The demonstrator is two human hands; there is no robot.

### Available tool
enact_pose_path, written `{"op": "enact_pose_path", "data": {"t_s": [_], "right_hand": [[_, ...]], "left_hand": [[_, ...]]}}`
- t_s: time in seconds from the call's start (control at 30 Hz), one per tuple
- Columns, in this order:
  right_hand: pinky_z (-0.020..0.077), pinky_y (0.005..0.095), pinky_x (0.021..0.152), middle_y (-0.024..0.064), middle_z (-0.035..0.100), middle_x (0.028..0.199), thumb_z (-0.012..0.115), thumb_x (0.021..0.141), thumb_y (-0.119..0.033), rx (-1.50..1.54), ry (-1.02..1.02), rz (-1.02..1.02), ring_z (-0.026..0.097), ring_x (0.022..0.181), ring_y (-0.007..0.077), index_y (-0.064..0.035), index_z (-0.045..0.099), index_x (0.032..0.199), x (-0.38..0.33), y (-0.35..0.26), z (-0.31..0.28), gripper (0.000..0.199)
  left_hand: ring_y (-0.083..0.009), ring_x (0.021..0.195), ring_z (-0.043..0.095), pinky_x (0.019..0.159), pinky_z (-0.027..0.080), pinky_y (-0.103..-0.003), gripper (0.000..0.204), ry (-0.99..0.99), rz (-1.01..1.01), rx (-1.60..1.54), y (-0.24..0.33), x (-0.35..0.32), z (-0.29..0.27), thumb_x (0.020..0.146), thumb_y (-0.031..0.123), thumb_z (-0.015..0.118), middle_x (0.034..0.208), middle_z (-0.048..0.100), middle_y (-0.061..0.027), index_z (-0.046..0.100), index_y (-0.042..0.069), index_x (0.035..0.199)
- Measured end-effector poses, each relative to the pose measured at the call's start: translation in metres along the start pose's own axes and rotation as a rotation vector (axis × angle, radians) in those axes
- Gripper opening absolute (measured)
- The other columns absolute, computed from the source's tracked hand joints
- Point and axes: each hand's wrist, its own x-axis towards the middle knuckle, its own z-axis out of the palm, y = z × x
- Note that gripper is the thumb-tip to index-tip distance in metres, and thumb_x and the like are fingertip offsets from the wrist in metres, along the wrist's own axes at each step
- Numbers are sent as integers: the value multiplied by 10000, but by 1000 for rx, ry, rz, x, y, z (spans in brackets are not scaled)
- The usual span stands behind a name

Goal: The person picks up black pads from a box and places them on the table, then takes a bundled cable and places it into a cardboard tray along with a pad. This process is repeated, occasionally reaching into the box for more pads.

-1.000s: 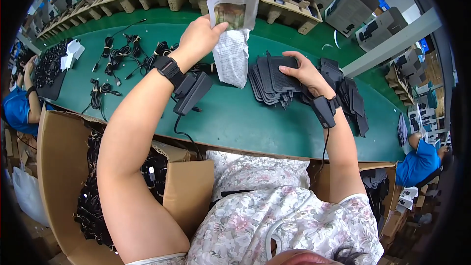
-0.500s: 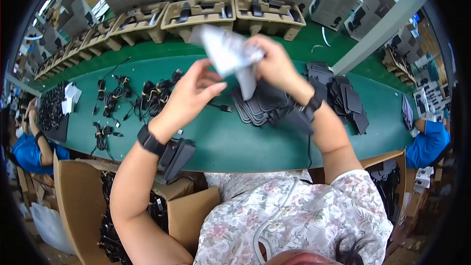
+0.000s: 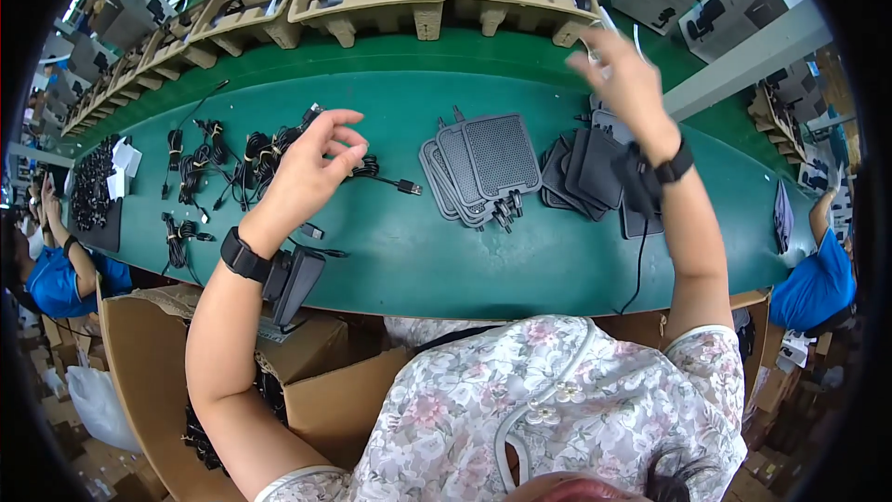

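My left hand (image 3: 321, 163) hovers over the table beside bundled black cables (image 3: 265, 149), fingers loosely curled and apart, with nothing visible in it. My right hand (image 3: 627, 84) is raised at the far right, near the end of the tray row. Motion blurs its fingers, so I cannot make out whether they hold anything. Between the hands lies a fanned stack of grey mesh-faced flat panels (image 3: 502, 156) with small prongs on their edges. More dark flat panels (image 3: 595, 172) lie in a pile under my right wrist. A cable with a plug (image 3: 407, 187) points toward the mesh panels.
Moulded brown trays (image 3: 372, 11) holding black parts line the far side. A grey post (image 3: 753, 65) rises at the right. An opened carton (image 3: 139, 381) with black cables stands at the table's near left edge. Blue-sleeved people (image 3: 60, 284) work at both sides.
The silvery plastic bag is no longer seen between my hands. My right hand has swung far right, and my left slightly left. The fanned mesh panels are now fully in sight.
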Motion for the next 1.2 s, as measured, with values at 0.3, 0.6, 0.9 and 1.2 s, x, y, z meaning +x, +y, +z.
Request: {"op": "enact_pose_path", "data": {"t_s": [0.3, 0.6, 0.9, 1.2], "right_hand": [[374, 440, 944, 209, 375, 1333, 745, 620, -371, 61, -395, -425, 391, 1204, 368, -81, 395, 1322, -57, -78, 18, 837], [342, 433, 998, 257, 365, 1342, 725, 663, -433, 146, -287, -209, 365, 1238, 396, -12, 351, 1330, -41, -70, 38, 874], [317, 428, 1024, 281, 350, 1350, 684, 732, -462, 396, -460, 28, 357, 1252, 392, 25, 319, 1339, -37, -83, 72, 860], [279, 408, 1057, 266, 310, 1382, 735, 716, -364, 242, -375, -84, 293, 1294, 390, -11, 336, 1341, -59, -119, 71, 822]], "left_hand": [[-129, 754, 562, 689, 473, -275, 282, 3, -11, 62, 3, -6, 8, 853, 86, 575, 919, 583, -59, 520, 30, 1124], [-166, 738, 571, 687, 472, -288, 270, -22, 126, 221, 10, -5, 7, 832, 81, 589, 918, 574, -95, 536, 29, 1092], [-177, 801, 571, 721, 479, -293, 261, -48, 243, 356, 16, -13, 6, 840, 59, 572, 999, 566, -91, 530, 26, 1095], [-189, 786, 570, 723, 477, -306, 254, -41, 329, 394, 14, -15, 4, 843, 66, 569, 1015, 556, -98, 531, 26, 1091]]}}
